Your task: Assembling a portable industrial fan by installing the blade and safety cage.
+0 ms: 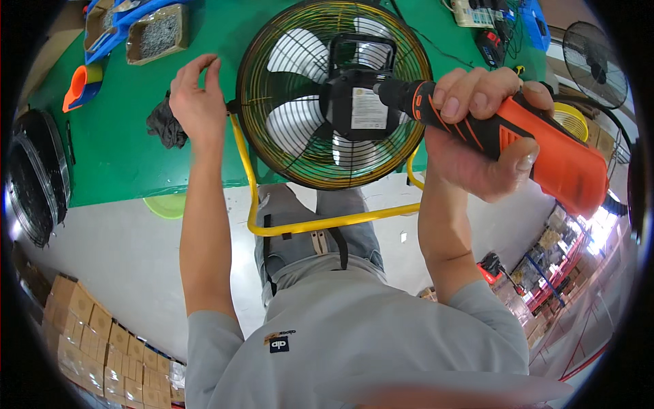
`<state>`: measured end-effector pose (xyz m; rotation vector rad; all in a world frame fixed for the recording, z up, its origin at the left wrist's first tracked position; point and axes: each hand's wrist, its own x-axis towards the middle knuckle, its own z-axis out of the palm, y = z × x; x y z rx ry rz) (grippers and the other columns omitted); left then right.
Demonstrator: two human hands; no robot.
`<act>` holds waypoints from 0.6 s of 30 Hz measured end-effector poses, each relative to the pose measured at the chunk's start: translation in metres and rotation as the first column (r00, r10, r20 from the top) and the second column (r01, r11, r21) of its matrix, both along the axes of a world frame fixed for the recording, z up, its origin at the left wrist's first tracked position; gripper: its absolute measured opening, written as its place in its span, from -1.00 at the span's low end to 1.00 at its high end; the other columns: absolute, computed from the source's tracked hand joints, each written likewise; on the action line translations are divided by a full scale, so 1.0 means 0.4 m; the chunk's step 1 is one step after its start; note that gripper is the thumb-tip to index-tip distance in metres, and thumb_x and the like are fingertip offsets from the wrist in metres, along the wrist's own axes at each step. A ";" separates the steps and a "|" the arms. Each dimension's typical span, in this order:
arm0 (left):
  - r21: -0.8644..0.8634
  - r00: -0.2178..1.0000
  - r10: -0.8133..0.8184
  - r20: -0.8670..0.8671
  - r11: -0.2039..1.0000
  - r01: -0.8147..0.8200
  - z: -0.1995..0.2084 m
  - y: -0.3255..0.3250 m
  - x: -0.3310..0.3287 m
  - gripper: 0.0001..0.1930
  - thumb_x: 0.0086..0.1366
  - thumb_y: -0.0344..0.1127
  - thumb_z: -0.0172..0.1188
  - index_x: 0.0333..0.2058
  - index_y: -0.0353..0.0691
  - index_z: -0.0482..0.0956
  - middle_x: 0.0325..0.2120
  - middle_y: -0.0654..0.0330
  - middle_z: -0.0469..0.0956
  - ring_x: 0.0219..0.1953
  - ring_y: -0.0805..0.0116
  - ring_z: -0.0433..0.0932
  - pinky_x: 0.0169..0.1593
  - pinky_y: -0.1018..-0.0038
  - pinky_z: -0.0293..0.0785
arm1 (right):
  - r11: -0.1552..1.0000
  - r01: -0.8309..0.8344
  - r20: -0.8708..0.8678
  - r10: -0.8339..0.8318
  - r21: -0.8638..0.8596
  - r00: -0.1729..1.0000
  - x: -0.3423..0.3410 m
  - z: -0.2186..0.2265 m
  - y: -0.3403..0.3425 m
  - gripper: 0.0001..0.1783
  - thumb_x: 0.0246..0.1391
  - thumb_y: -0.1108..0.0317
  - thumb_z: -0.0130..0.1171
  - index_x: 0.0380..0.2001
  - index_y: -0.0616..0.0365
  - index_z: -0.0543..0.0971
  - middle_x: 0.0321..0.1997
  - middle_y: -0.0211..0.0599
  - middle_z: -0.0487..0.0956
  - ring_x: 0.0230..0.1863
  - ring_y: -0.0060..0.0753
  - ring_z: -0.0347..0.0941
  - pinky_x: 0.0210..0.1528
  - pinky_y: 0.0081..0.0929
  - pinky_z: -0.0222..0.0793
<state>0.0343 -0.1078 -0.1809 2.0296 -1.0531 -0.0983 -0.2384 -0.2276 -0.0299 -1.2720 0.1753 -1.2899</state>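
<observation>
My right hand is wrapped round an orange and black power screwdriver. The tool's dark nose points left, over the edge of the black motor housing; whether its tip touches cannot be seen. That housing, with its white label, sits in the middle of a round fan with a black and yellow wire guard and pale blades. Left of the guard, my left hand is raised with thumb and fingertips brought together in a pinch; anything between them is hidden. A yellow tube stand curves out below the fan.
On the green table lie a dark crumpled cloth, an orange and blue cup and a tray of small metal parts. Black wire guards stand at the left edge. A power strip lies at the back right.
</observation>
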 end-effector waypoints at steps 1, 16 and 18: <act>0.138 0.999 0.018 0.027 0.990 -0.021 -0.044 0.031 0.045 -0.86 0.29 -0.31 0.37 -0.20 -0.14 0.74 -0.26 0.16 0.72 -0.18 0.10 0.65 -0.06 0.23 0.55 | 1.000 -0.012 0.011 0.012 0.007 1.000 0.015 -0.007 0.002 -0.39 0.24 0.04 0.30 0.21 0.12 0.36 -0.24 -0.12 0.53 -0.37 -0.15 0.56 -0.28 -0.13 0.55; -0.142 0.930 -0.312 -0.195 0.947 0.288 0.102 0.033 -0.183 -0.53 0.14 -0.38 0.52 0.06 -0.18 0.67 0.01 0.11 0.65 0.06 0.12 0.56 0.12 0.29 0.50 | 0.983 0.155 -0.095 -0.146 0.094 0.985 0.084 0.000 0.041 -0.33 0.11 0.14 0.48 0.12 0.14 0.32 -0.26 -0.13 0.54 -0.38 -0.17 0.57 -0.32 -0.18 0.60; -0.150 0.875 -0.410 -0.257 0.912 0.383 0.134 0.019 -0.245 -0.41 0.04 -0.38 0.57 0.11 -0.17 0.64 0.05 0.13 0.62 0.09 0.12 0.52 0.16 0.29 0.46 | 0.983 0.148 -0.108 -0.136 0.111 0.985 0.091 -0.004 0.044 -0.31 0.10 0.13 0.50 0.12 0.14 0.32 -0.26 -0.14 0.54 -0.38 -0.18 0.57 -0.32 -0.20 0.60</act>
